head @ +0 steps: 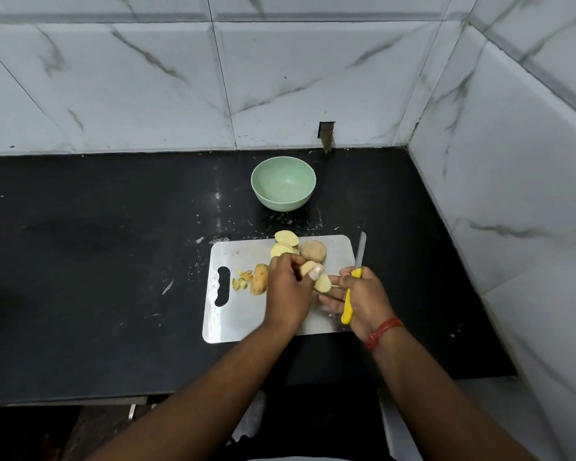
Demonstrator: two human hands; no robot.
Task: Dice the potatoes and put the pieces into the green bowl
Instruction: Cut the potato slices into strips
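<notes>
We see a steel cutting board (243, 314) lying on a black surface (97, 261), with a green bowl (283, 187) standing beyond the board's far edge and apart from it; no pieces show inside the bowl. Our left hand (288, 287) has its grip closed on a potato slice (308, 268), pinched between thumb and fingers above the middle of the board. Our right hand (363, 297) clasps the yellow handle of a knife (350, 294), whose blade points away toward the board's far right corner; its forefingers reach out to a second slice (324, 283) just beside the first. Further slices (285, 242) and an unpeeled potato half (313, 251) rest near the far edge. A skin-on piece (259, 279) and small diced bits (241, 280) lie near the board's handle slot.
</notes>
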